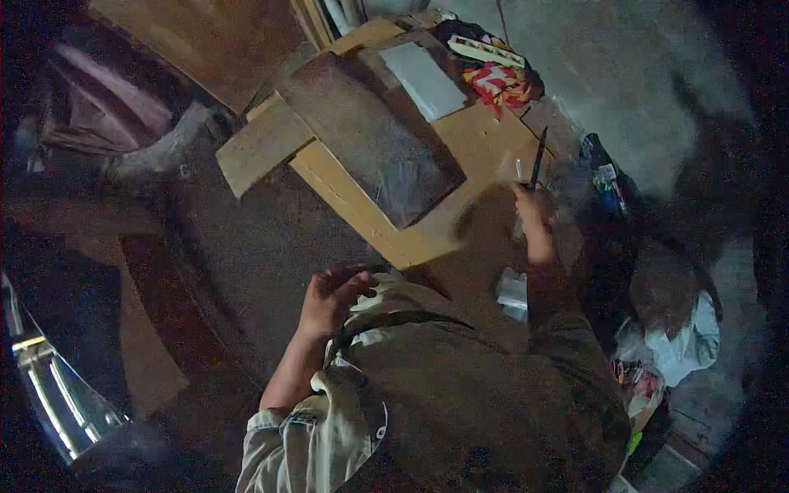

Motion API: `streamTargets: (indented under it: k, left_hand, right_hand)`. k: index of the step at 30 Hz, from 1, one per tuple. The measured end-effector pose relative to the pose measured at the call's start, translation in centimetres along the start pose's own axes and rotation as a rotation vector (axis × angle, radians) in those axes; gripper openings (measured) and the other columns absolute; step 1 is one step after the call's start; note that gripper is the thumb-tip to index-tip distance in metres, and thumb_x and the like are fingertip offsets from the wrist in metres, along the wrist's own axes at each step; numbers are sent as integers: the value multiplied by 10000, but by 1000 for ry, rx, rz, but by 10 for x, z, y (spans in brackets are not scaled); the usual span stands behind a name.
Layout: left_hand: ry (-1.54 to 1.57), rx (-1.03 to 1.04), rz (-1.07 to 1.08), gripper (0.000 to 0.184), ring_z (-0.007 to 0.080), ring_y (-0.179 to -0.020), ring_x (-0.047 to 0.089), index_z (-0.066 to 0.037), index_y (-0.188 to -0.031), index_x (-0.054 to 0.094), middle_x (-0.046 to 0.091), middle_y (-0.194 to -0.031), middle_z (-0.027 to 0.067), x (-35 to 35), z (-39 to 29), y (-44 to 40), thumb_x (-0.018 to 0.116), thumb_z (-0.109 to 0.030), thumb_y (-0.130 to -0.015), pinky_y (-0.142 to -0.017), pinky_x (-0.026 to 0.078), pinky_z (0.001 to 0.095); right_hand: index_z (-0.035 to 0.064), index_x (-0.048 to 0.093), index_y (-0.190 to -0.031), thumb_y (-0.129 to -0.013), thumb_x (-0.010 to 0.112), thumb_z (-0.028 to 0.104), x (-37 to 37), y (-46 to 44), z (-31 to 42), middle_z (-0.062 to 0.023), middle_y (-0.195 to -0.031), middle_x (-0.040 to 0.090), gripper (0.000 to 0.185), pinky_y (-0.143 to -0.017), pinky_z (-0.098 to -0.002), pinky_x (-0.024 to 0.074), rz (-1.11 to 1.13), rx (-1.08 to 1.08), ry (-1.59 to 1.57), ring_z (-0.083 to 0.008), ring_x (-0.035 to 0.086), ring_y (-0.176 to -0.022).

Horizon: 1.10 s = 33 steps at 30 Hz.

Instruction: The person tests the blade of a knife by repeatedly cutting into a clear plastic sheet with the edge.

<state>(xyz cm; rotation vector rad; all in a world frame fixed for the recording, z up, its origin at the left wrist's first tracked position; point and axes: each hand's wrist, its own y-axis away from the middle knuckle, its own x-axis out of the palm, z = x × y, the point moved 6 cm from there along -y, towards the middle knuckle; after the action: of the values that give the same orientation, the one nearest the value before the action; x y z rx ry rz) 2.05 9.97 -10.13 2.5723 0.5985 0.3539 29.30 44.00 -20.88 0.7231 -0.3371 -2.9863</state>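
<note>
My right hand [534, 207] is closed around a dark, thin, pointed tool [540, 156], which points up and away over the right side of the cardboard. A thin pale stick [519, 169] stands up beside the same hand; whether it is held is unclear. My left hand [341, 283] is near my waist, its fingers loosely curled, with nothing visible in them. Ahead lies a dark flat board [362, 123] on tan cardboard [485, 156]. A white rectangular sheet or box [425, 80] rests near the far end of the board.
A power strip [486, 51] and a red patterned cloth bundle [500, 84] lie at the far right. Dark bags [608, 177] and a white bag [686, 341] are on the right. A clear plastic packet [513, 293] sits near my right forearm. Shiny metal [62, 398] shows at lower left.
</note>
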Motion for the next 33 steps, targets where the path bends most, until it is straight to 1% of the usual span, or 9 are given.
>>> streamTargets:
  k: [4,6,9,16,17,21,25,28,33]
  left_hand:
    - [-73,1,-1,347,129,-831,599,28,-1068,613,663,-888,89,7,-19,4,605,-256,-869,-705,456,276]
    - [-296,235,0,394,148,-859,602,50,-1109,576,656,-921,94,12,-42,10,618,-257,-866,-745,459,283]
    - [-9,65,63,457,182,-939,587,60,-1189,508,623,-1044,121,18,-42,3,633,-233,-861,-823,452,300]
    - [101,370,19,463,181,-1096,515,25,-1229,483,538,-1221,128,14,-52,4,654,-153,-838,-942,401,318]
    - [211,307,19,320,155,-977,576,23,-1115,569,611,-1095,112,14,-56,7,645,-127,-843,-866,448,292]
    - [235,262,-112,153,130,-732,618,5,-896,659,665,-789,73,-4,-53,11,619,-140,-867,-689,488,270]
    - [470,260,-82,170,130,-712,614,-7,-874,655,666,-772,66,-10,-55,18,611,-171,-876,-642,474,262]
    - [410,239,-40,169,132,-701,615,-11,-884,655,668,-778,72,-15,-52,19,627,-177,-863,-626,473,264]
    - [472,216,-42,142,136,-706,623,-17,-897,656,671,-789,80,-15,-56,25,628,-150,-857,-636,481,263]
  right_hand:
    - [58,556,-912,-773,703,257,13,63,68,-9,-685,532,284,-468,-258,394,256,5,-234,-93,491,-544]
    - [66,530,-879,-780,689,208,26,95,96,3,-661,497,235,-469,-260,376,439,-9,-310,-93,464,-530]
    - [84,467,-843,-782,670,152,44,147,136,7,-675,468,223,-502,-248,346,517,-56,-421,-95,443,-534]
    - [37,524,-868,-787,632,102,82,218,169,0,-666,515,149,-489,-250,381,881,-341,-52,-77,475,-546]
    - [29,567,-845,-791,674,140,85,224,167,-2,-751,565,163,-618,-237,427,935,-234,-37,-86,518,-656]
    - [20,552,-954,-770,701,180,95,237,170,-14,-769,565,286,-565,-221,406,959,-164,-200,-67,500,-620]
    - [-20,502,-1131,-754,713,230,99,243,187,-21,-760,572,499,-492,-209,371,984,-69,-363,-66,473,-550]
    - [-27,498,-1139,-765,702,202,104,250,184,-13,-742,571,484,-487,-199,371,1063,61,-452,-53,469,-535]
    - [-7,541,-1020,-779,678,163,104,251,193,-9,-744,567,325,-484,-204,381,944,-73,-281,-47,482,-562]
